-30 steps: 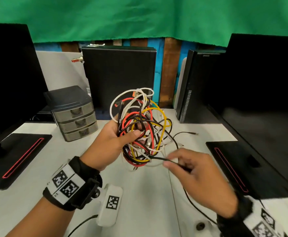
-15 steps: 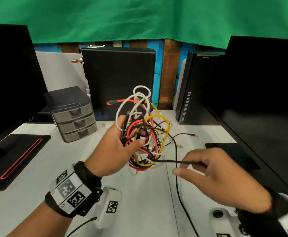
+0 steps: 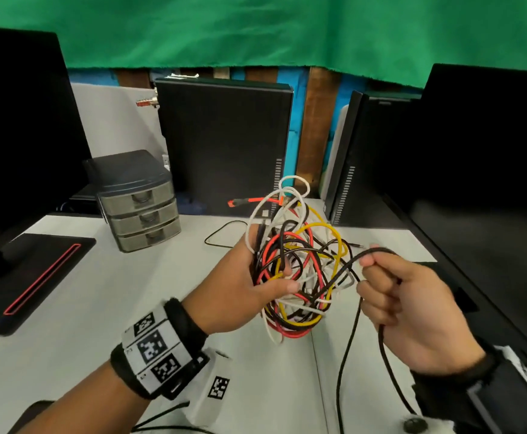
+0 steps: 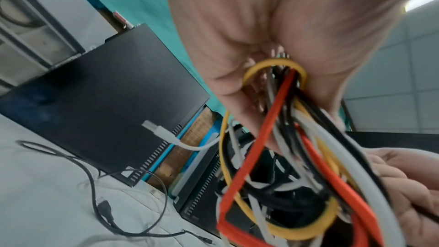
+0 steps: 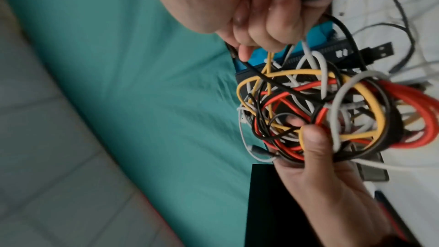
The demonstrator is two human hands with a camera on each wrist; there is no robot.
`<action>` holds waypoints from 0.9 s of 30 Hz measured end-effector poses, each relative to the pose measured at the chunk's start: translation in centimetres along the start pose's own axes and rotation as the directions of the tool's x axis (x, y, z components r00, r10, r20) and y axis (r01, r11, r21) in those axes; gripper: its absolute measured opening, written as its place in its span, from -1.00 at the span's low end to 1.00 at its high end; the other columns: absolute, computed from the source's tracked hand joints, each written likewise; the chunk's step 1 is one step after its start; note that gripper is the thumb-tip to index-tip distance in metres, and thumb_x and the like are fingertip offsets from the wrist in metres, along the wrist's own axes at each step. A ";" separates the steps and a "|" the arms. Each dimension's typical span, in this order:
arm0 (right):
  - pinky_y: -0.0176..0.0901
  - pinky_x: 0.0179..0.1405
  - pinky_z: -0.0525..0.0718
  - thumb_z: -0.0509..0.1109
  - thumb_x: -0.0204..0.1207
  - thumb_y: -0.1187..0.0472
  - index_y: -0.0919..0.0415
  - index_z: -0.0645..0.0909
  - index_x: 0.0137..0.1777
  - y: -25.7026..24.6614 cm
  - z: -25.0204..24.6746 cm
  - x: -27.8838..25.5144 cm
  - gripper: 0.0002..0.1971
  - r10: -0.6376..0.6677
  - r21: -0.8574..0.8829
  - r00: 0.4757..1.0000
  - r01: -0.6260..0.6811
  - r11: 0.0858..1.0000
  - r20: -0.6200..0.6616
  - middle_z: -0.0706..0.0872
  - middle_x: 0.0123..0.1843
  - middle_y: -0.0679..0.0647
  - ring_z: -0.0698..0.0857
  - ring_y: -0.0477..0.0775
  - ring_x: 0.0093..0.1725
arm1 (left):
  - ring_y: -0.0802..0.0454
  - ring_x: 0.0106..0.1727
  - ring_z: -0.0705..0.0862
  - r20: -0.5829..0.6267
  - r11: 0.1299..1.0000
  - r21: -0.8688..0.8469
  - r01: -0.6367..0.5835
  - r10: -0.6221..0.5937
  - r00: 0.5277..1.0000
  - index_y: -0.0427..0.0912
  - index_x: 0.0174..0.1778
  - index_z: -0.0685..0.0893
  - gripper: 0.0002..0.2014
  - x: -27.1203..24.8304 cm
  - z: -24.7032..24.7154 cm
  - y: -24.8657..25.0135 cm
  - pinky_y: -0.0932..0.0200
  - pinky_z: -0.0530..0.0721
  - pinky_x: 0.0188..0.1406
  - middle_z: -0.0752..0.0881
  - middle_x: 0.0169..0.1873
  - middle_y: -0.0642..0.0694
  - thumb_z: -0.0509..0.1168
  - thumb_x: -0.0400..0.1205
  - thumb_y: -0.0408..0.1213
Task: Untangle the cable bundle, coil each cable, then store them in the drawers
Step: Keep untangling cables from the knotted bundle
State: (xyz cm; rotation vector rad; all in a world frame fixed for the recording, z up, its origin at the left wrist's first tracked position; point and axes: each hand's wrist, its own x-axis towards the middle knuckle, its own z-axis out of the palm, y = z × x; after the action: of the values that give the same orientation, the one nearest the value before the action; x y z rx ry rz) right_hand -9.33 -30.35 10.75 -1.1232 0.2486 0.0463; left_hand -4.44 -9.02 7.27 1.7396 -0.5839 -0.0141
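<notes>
The drawers [image 3: 141, 211] stand near the table's [image 3: 99, 308] far left edge. Above its middle, the left hand [image 3: 240, 289] grips the bundle [image 3: 299, 261]. The right hand [image 3: 409, 311], fingers curled, grips a black cable [image 3: 346, 267] coming from it.

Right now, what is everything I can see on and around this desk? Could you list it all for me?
cable bundle: one tangle; red, yellow, white and black strands; held above the desk.
black cable: one; runs from the tangle through the right fist and hangs toward the desk.
drawer unit: one, grey, three drawers all shut; desk, back left.
thin black cable: one, loose on the desk behind the bundle.
computer cases: two, black, upright at the back.
monitors: two, black, left and right edges.
desk: one, white.
green cloth: one, hanging behind.
left hand: grips the bundle.
right hand: curled round the black cable.
</notes>
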 end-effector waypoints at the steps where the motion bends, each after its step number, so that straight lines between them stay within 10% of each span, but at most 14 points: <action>1: -0.28 -0.69 -0.06 0.17 0.59 0.33 0.16 0.47 -0.30 -0.1 -0.2 0.2 -0.77 0.031 0.024 0.999 -0.031 0.999 0.009 0.10 -0.55 -0.08 0.06 -0.14 -0.64 | 0.04 0.36 0.70 0.043 1.000 -0.028 0.008 -0.007 0.999 0.05 0.46 0.44 -0.30 0.0 -0.4 0.0 -0.12 0.66 0.39 0.72 0.30 0.06 0.59 0.48 -0.44; 9: -0.34 -0.64 0.09 0.47 0.45 0.13 0.31 0.72 -0.08 1.1 0.6 -1.5 -0.78 0.076 -0.129 0.867 -0.013 0.992 0.492 0.48 -0.53 0.13 0.13 -0.09 -0.58 | 0.22 0.33 0.69 0.068 0.998 0.050 0.023 -0.026 0.997 0.19 0.38 0.41 -0.23 -0.7 0.5 -1.3 0.08 0.67 0.38 0.71 0.23 0.26 0.67 0.39 -0.37; 16: -0.36 -0.67 0.12 0.26 0.54 0.49 0.24 0.73 -0.07 -0.9 -1.2 -0.3 -0.76 -0.238 -0.403 0.948 0.307 0.862 0.212 0.46 -0.53 0.14 0.17 -0.08 -0.60 | 0.06 0.24 0.77 -0.097 0.984 -0.158 0.080 -0.096 0.991 -0.18 0.38 0.55 -0.40 0.0 -0.3 -3.1 0.17 0.69 0.25 0.80 0.19 -0.06 0.55 0.45 -0.60; 18: -0.35 -0.65 0.31 0.26 0.59 0.46 0.13 0.71 -0.03 -1.7 -3.4 1.3 -0.74 -0.298 -0.716 0.944 0.306 0.628 0.142 0.49 -0.56 -0.04 0.32 -0.11 -0.61 | -0.06 0.16 0.81 -0.172 0.936 -0.326 0.129 -0.193 0.966 -0.17 0.30 0.62 -0.43 0.3 -1.2 -3.6 0.08 0.73 0.14 0.84 0.11 -0.12 0.55 0.37 -0.53; 20: -0.24 -0.40 0.61 0.46 0.51 0.11 -0.12 0.64 0.14 -1.9 -5.1 2.5 -0.77 -0.212 -0.976 0.971 0.146 0.160 0.111 0.68 -0.40 -0.12 0.61 -0.13 -0.43 | -0.18 0.12 0.81 -0.184 0.874 -0.461 0.151 -0.261 0.948 -0.24 0.30 0.65 -0.42 0.6 -2.0 -3.5 0.02 0.75 0.04 0.84 0.07 -0.19 0.53 0.31 -0.40; 22: -0.19 -0.02 0.70 0.53 0.41 -0.17 -0.26 0.46 0.43 -1.3 -6.1 3.4 -0.42 -0.068 -0.997 0.997 0.032 -0.077 0.037 0.75 -0.04 -0.20 0.72 -0.16 -0.05 | -0.13 -0.01 0.83 -0.178 0.841 -0.525 0.133 -0.261 0.949 -0.27 0.27 0.66 -0.41 0.7 -2.4 -3.1 0.05 0.75 -0.03 0.85 -0.06 -0.15 0.55 0.31 -0.20; 24: -0.15 0.35 0.59 0.51 0.37 -0.35 -0.28 0.31 0.59 -0.6 -5.9 3.7 -0.20 -0.026 -0.997 0.997 0.079 -0.005 0.079 0.58 0.35 -0.25 0.58 -0.16 0.35 | 0.07 -0.25 0.78 -0.213 0.835 -0.544 0.078 -0.228 0.950 -0.23 0.17 0.69 -0.44 0.9 -2.4 -2.3 0.20 0.72 -0.17 0.78 -0.32 0.01 0.53 0.34 0.01; 27: -0.19 0.48 0.45 0.31 0.37 -0.45 -0.23 0.47 0.50 0.3 -4.3 3.7 -0.30 -0.087 -0.955 0.975 0.219 0.199 0.206 0.52 0.40 -0.36 0.47 -0.31 0.44 | 0.16 -0.36 0.72 -0.288 0.859 -0.512 0.024 -0.198 0.937 -0.14 0.05 0.75 -0.61 1.9 -1.7 -0.6 0.21 0.69 -0.21 0.75 -0.42 0.06 0.59 0.44 0.02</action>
State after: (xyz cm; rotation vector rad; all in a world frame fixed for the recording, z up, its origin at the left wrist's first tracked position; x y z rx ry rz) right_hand -6.55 -34.37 7.89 -2.4790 -0.0523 0.0925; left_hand -2.04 -8.06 7.72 1.2225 -0.1973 0.0411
